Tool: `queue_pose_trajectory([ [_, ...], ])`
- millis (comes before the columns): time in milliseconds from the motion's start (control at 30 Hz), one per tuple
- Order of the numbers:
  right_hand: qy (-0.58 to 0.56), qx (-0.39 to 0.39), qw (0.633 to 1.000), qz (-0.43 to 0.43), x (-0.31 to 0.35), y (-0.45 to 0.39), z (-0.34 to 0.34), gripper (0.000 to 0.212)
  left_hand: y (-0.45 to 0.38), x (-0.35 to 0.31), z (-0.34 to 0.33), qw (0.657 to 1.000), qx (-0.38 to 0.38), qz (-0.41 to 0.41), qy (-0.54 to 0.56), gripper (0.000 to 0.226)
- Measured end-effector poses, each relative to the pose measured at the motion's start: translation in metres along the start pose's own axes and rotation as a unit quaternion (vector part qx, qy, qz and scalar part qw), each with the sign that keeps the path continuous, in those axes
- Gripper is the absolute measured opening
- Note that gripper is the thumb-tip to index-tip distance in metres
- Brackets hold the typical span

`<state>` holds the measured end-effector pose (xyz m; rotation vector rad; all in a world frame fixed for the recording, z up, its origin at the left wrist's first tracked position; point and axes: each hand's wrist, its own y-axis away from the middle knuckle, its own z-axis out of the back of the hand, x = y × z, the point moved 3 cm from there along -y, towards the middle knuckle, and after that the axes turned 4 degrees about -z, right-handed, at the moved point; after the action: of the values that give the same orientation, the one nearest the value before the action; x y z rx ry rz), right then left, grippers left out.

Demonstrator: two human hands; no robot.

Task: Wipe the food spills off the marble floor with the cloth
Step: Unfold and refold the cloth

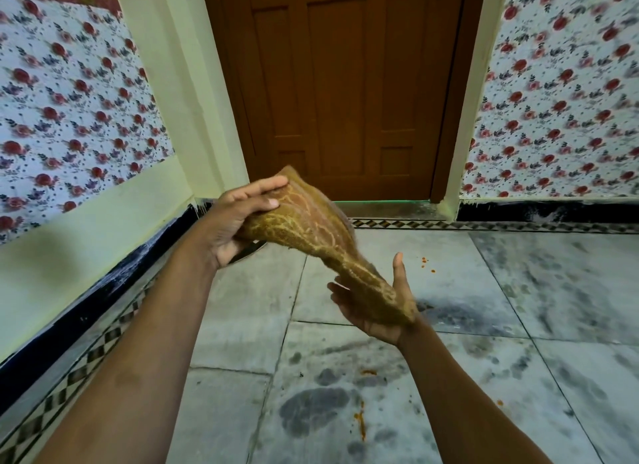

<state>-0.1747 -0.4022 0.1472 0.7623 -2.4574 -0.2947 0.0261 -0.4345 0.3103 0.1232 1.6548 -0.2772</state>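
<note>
Cloth (304, 221): one, mustard-yellow terry with pale vein-like pattern, fuzzy nap, stretched diagonally in the air between both hands, above the marble floor (518, 290), in front of the door. Left hand (235, 218) grips the wide upper end, fingers laid over the top, thumb underneath. Right hand (377, 308) is open, palm up, fingers spread, thumb raised; the narrow lower end lies across the palm, whether it's pinched can't tell. Floor: grey-white marble slabs, dark mottled patches, thin joints, patterned diamond border strip (449, 225) along the wall edges. Food spills: orange, small; dots (424, 262) toward the far edge near the door, a streak (361, 422) near the bottom, a smear (368, 372) above it, one speck (499, 402) at right. Brown panelled wooden door (345, 83), closed. Floral wallpaper (553, 100) both sides. No containers seen.
</note>
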Motion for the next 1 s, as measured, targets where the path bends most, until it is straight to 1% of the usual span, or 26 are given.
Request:
queue_pose_trajectory([
  [33,-0.002,-0.013,1.000,0.010,0.000,0.000,-0.001,0.090,0.000,0.009,0.007,1.000,-0.012,0.020,-0.007,0.040],
  [67,0.005,-0.028,0.999,0.024,0.001,-0.001,0.000,0.074,0.001,0.017,0.013,0.998,-0.027,0.041,-0.029,0.040],
  [133,0.061,-0.073,0.994,0.046,0.002,-0.003,0.006,0.041,0.002,0.031,0.028,0.990,-0.045,0.074,-0.109,0.042],
  [167,0.094,-0.098,0.989,0.053,0.003,-0.003,0.009,0.034,0.002,0.036,0.033,0.983,-0.043,0.080,-0.162,0.044],
  [233,0.143,-0.136,0.979,0.047,0.004,-0.003,0.014,0.027,0.001,0.044,0.042,0.962,-0.025,0.085,-0.259,0.048],
  [300,0.148,-0.146,0.977,0.046,0.005,-0.003,0.014,0.011,0.000,0.049,0.045,0.946,0.004,0.088,-0.313,0.053],
  [333,0.139,-0.149,0.978,0.049,0.005,-0.002,0.013,0.009,-0.002,0.051,0.044,0.939,0.017,0.088,-0.332,0.056],
  [400,0.126,-0.178,0.974,0.057,0.007,-0.005,0.014,0.013,-0.005,0.055,0.044,0.923,0.026,0.079,-0.376,0.060],
  [467,0.120,-0.219,0.966,0.066,0.012,-0.007,0.009,0.024,-0.008,0.056,0.039,0.908,0.024,0.055,-0.415,0.065],
  [533,0.170,-0.275,0.942,0.096,0.021,-0.010,-0.001,0.039,-0.010,0.057,0.029,0.895,0.038,0.020,-0.444,0.070],
  [567,0.234,-0.310,0.913,0.124,0.027,-0.011,-0.008,0.045,-0.010,0.058,0.022,0.887,0.051,0.004,-0.459,0.073],
  [633,0.392,-0.370,0.822,0.182,0.037,-0.011,-0.027,0.046,-0.011,0.064,0.005,0.867,0.080,-0.014,-0.491,0.075],
  [667,0.429,-0.376,0.797,0.196,0.037,-0.011,-0.038,0.043,-0.011,0.068,-0.003,0.860,0.095,-0.017,-0.501,0.075],
  [700,0.440,-0.372,0.794,0.196,0.036,-0.012,-0.048,0.042,-0.011,0.074,-0.011,0.858,0.110,-0.018,-0.502,0.075],
  [733,0.426,-0.362,0.809,0.182,0.034,-0.013,-0.057,0.043,-0.011,0.078,-0.018,0.859,0.122,-0.019,-0.496,0.074],
  [767,0.391,-0.348,0.837,0.158,0.032,-0.017,-0.062,0.047,-0.011,0.083,-0.024,0.864,0.129,-0.018,-0.486,0.073],
  [800,0.345,-0.327,0.869,0.137,0.030,-0.019,-0.067,0.050,-0.011,0.086,-0.029,0.876,0.128,-0.014,-0.465,0.070],
  [833,0.303,-0.306,0.893,0.129,0.029,-0.021,-0.071,0.051,-0.012,0.091,-0.033,0.894,0.121,-0.003,-0.431,0.064],
  [867,0.267,-0.291,0.910,0.129,0.029,-0.021,-0.075,0.048,-0.012,0.093,-0.036,0.918,0.110,0.012,-0.381,0.056],
  [933,0.187,-0.255,0.940,0.131,0.030,-0.018,-0.083,0.037,-0.009,0.094,-0.040,0.965,0.075,0.066,-0.244,0.034],
  [967,0.146,-0.224,0.956,0.123,0.030,-0.014,-0.087,0.030,-0.008,0.094,-0.038,0.979,0.053,0.100,-0.168,0.026],
  [1000,0.105,-0.191,0.969,0.113,0.029,-0.011,-0.091,0.029,-0.008,0.095,-0.035,0.985,0.039,0.126,-0.110,0.025],
])
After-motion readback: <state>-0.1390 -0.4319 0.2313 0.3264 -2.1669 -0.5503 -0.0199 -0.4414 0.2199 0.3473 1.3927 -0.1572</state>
